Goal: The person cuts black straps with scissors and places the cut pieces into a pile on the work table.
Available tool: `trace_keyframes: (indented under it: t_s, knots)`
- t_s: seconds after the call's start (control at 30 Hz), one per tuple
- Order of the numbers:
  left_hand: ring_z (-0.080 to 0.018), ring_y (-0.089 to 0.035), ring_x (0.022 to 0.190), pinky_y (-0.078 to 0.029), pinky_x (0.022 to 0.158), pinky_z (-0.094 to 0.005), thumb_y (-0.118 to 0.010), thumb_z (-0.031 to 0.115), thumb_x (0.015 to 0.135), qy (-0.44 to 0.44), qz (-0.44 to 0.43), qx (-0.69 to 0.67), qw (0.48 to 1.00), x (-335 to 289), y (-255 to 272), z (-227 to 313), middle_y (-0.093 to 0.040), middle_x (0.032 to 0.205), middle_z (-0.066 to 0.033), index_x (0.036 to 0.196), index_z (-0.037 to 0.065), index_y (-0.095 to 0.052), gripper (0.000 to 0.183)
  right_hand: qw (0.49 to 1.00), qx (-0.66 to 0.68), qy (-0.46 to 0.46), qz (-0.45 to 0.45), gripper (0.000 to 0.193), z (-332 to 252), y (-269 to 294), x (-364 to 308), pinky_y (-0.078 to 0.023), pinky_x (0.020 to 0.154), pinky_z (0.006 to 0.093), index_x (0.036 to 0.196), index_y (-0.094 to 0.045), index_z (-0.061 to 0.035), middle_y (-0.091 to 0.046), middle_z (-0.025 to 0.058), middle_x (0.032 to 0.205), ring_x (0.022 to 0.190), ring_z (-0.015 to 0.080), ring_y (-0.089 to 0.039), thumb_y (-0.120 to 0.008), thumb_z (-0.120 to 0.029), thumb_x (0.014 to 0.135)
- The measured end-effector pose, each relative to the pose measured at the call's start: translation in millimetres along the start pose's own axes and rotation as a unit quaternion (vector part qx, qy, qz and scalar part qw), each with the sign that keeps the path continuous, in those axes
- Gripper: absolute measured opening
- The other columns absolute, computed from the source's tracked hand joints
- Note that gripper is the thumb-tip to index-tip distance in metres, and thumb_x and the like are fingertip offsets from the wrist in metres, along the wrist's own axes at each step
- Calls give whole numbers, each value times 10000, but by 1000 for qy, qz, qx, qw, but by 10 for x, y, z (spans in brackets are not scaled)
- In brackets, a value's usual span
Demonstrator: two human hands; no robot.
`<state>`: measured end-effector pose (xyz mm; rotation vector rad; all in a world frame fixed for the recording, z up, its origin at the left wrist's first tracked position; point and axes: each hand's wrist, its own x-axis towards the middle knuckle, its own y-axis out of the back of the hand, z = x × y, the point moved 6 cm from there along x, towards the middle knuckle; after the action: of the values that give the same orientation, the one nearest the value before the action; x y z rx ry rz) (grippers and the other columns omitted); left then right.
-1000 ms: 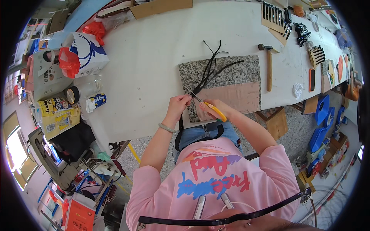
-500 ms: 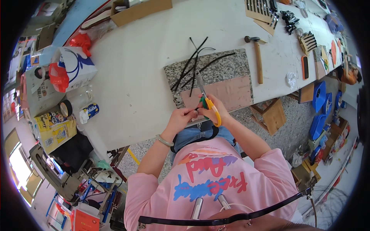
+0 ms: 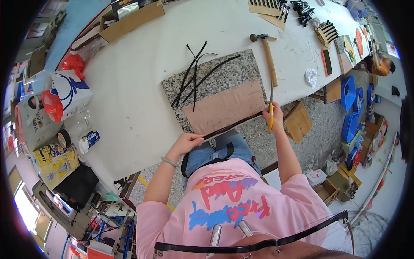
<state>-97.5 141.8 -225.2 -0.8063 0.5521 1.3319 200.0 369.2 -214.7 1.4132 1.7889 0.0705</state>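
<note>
A dark narrow strip point(image 3: 233, 125) is stretched between my hands along the near edge of the table. My left hand point(image 3: 186, 143) is closed, pinching its left end. My right hand point(image 3: 276, 115) is at the other end, with yellow-handled scissors point(image 3: 271, 118) in its grip and the blades pointing away from me. Just beyond the strip lies a speckled stone slab point(image 3: 235, 61), with a pinkish-brown sheet point(image 3: 226, 103) on its near part. Several loose black strips point(image 3: 210, 77) lie crossed over the slab and past its far edge.
A hammer point(image 3: 269, 58) lies right of the slab, near a crumpled clear wrapper point(image 3: 311, 78) and an orange-edged phone point(image 3: 327, 62). A cardboard box point(image 3: 133, 21) sits far left; bags and a blue can point(image 3: 89, 140) stand at left. A wooden stool point(image 3: 297, 123) is below the right edge.
My hands have moved apart, the right one going right with the scissors. The dark strip now spans between them, where before both hands were together. The whole view has shifted slightly.
</note>
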Motion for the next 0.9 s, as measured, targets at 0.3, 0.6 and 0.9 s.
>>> trace_keyframes:
  t_s: [0.3,0.6,0.9]
  knots:
    - [-133,-610,621,-477,590,-267,-661,270,792,-1,138,157,978,8,228,-3,-661,704,-87,874,30,-697,256,958,-252,115,75,447,-24,-88,84,-500,707,376,1141,-492,-28,-656,157,823,784,300,-646,-636,-77,721]
    - [-188,-648,695,-502,663,-301,-656,280,777,-37,188,156,969,8,228,-174,-676,767,-127,882,18,-687,285,952,-272,104,96,441,-137,-74,34,-465,712,473,1145,-497,-71,-614,269,841,839,430,-591,-638,-122,730]
    - [-192,-640,672,-496,643,-299,-647,263,764,-52,220,161,961,-11,240,-183,-669,748,-134,873,19,-687,271,947,-283,126,90,456,-159,-111,47,-467,718,470,1152,-479,-47,-610,267,861,848,429,-587,-643,-131,735]
